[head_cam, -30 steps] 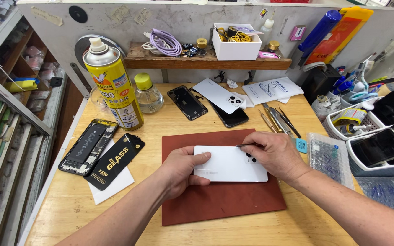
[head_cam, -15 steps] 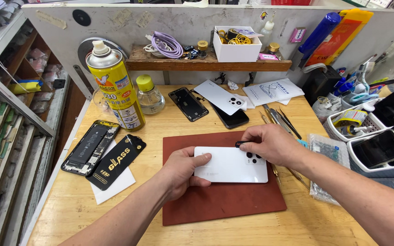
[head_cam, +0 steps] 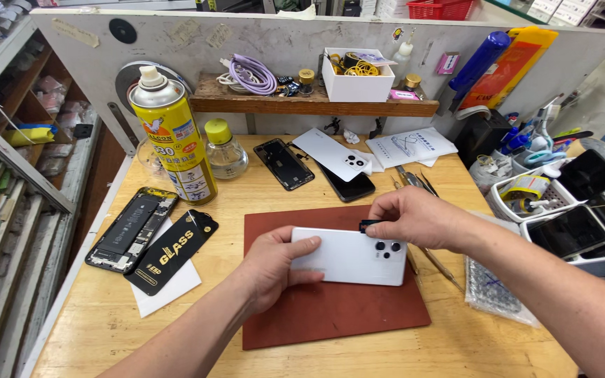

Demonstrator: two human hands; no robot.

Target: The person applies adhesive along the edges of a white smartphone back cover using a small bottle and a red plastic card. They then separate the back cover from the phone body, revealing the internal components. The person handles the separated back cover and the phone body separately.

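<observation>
Head view: a white smartphone lies back side up over the red-brown work mat in the middle of the wooden surface. The left hand grips the phone's left end, thumb stretched along the top of the back and the other fingers curled beneath. The right hand is closed in a pinch over a small black part at the phone's upper edge, just above the camera lenses.

The phone looks thin, rigid and light, with a smooth glossy back that is likely slippery and easily scratched; holding it by the long edges or the end away from the lenses seems safest, and the lens cluster is best left untouched. The black part appears tiny and delicate, so a fingertip pinch suits it.

Around the mat sit a yellow spray can, a small bottle with a yellow cap, an opened phone frame beside a black screen-protector sleeve, another white phone back, and metal tweezers.
</observation>
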